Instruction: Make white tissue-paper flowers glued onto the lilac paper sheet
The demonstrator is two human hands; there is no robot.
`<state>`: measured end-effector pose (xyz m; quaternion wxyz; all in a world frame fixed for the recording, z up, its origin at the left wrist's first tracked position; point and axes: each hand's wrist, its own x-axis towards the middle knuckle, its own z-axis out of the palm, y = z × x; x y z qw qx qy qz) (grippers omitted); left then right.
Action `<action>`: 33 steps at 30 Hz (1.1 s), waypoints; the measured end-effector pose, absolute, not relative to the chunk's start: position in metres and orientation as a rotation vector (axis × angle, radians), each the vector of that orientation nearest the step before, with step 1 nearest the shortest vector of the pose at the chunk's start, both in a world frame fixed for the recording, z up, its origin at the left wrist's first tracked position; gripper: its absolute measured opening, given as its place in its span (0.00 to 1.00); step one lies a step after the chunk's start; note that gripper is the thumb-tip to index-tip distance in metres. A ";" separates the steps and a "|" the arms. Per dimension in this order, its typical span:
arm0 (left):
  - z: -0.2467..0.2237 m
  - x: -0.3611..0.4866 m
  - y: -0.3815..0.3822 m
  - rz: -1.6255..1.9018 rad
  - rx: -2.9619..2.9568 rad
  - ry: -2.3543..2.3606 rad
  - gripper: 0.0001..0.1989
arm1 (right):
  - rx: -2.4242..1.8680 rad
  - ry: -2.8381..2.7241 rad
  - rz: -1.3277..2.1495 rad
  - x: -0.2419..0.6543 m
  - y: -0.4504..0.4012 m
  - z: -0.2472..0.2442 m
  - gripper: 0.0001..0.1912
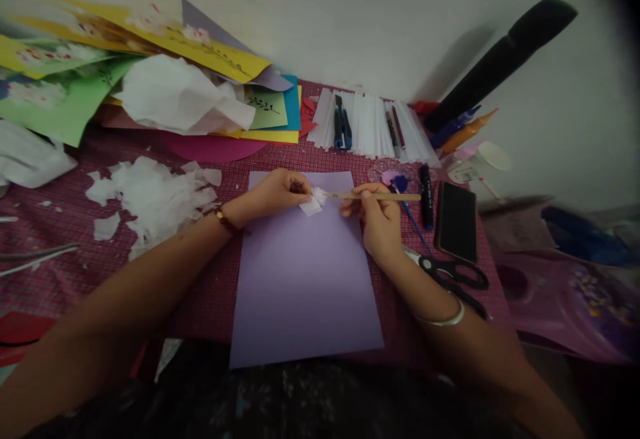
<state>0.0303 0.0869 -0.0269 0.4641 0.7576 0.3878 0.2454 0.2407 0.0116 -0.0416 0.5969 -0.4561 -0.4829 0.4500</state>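
A purple sheet of paper [307, 279] lies in front of me on the table. Over its upper part, my left hand [286, 192] pinches a small piece of white tissue paper [313, 204]. My right hand [376, 216] is closed around a thin wooden stick [400, 196], held level, whose left tip points at the white tissue piece and seems to touch it. Torn white tissue pieces [155, 196] are heaped to the left of my left hand.
Colored papers [285, 109] and crumpled white paper [170, 96] lie at the back left. White strips [367, 122] carry a cutter [342, 126] and pens. A black marker [427, 196], a phone [457, 221] and scissors [455, 272] lie on the right.
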 end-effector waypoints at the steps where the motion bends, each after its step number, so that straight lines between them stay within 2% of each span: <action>1: -0.029 0.032 0.087 0.615 1.869 0.972 0.05 | -1.045 -1.102 1.040 0.241 0.011 -0.041 0.09; 10: -0.036 0.033 0.091 0.687 1.847 1.002 0.04 | -1.068 -1.605 0.859 0.237 0.004 -0.042 0.10; 25: -0.021 0.029 0.085 0.866 1.624 1.165 0.04 | -1.128 -2.436 0.165 0.236 -0.003 -0.032 0.13; 33: -0.034 0.030 0.088 0.916 1.688 1.094 0.04 | -1.143 -2.553 0.104 0.237 -0.004 -0.031 0.12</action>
